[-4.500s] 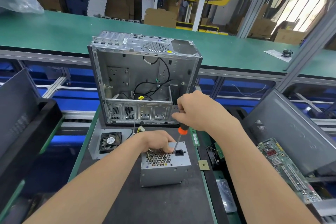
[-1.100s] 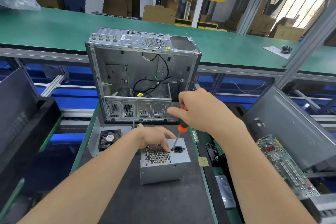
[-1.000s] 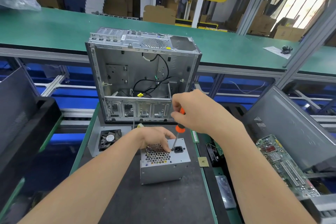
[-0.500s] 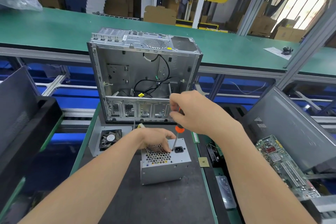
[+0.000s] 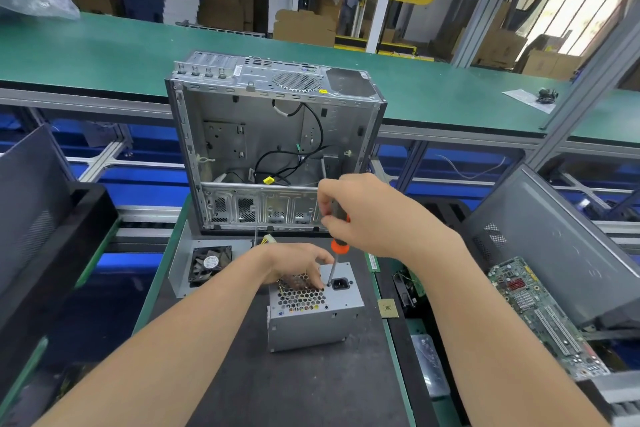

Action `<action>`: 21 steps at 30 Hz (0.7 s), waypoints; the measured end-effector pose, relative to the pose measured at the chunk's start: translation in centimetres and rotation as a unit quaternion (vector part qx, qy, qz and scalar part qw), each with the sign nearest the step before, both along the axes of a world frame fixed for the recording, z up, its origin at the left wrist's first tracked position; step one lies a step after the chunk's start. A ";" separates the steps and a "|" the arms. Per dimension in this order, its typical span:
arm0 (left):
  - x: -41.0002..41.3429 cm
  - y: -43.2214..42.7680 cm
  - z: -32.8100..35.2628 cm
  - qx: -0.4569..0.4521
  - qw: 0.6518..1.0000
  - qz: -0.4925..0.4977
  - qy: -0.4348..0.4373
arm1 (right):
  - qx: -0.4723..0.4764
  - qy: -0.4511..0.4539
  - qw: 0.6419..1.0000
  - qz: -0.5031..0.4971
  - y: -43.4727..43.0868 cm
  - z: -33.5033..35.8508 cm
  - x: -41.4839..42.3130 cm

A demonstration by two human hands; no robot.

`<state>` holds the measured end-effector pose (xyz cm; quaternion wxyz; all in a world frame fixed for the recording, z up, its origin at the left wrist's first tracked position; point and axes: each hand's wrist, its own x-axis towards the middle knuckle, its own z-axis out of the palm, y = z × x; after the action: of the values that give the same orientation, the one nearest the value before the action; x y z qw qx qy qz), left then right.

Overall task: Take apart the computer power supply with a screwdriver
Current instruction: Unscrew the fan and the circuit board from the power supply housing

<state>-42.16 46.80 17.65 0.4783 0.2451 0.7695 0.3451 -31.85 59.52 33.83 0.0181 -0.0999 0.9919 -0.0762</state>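
Observation:
A grey metal power supply (image 5: 313, 321) stands on the dark mat, its honeycomb grille and black mains socket facing up. My left hand (image 5: 294, 262) lies on the grille's far edge, fingers curled over it, steadying the box. My right hand (image 5: 367, 213) grips the orange and black handle of a screwdriver (image 5: 337, 246) from above. The shaft points steeply down, and its tip meets the top face just left of the socket. The handle's upper part is hidden by my fingers.
An emptied computer case (image 5: 273, 142) stands open right behind the power supply. A small fan (image 5: 209, 263) lies to the left on a grey panel. A CPU chip (image 5: 387, 308) and a motherboard (image 5: 540, 315) lie to the right, beside a leaning side panel (image 5: 554, 243).
My right hand's fingers have shifted round the screwdriver handle between frames while the tip stays at the same spot. My left hand and the power supply have kept their place.

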 end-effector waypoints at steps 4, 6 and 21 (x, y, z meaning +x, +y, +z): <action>-0.2 0.0 -0.3 0.005 1.000 -0.002 -0.003 | -0.037 -0.019 0.999 0.028 0.7 0.4 0.2; -0.2 0.0 -0.5 0.012 1.000 0.003 -0.004 | -0.007 0.009 1.000 0.003 0.5 -0.2 0.3; -0.6 -0.3 -0.3 0.046 0.994 0.025 -0.096 | -0.021 0.070 0.996 -0.048 0.3 -0.6 0.1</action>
<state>-42.73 46.54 17.32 0.5296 0.2134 0.7089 0.4142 -31.78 59.85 33.28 -0.0570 -0.0575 0.9926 -0.0902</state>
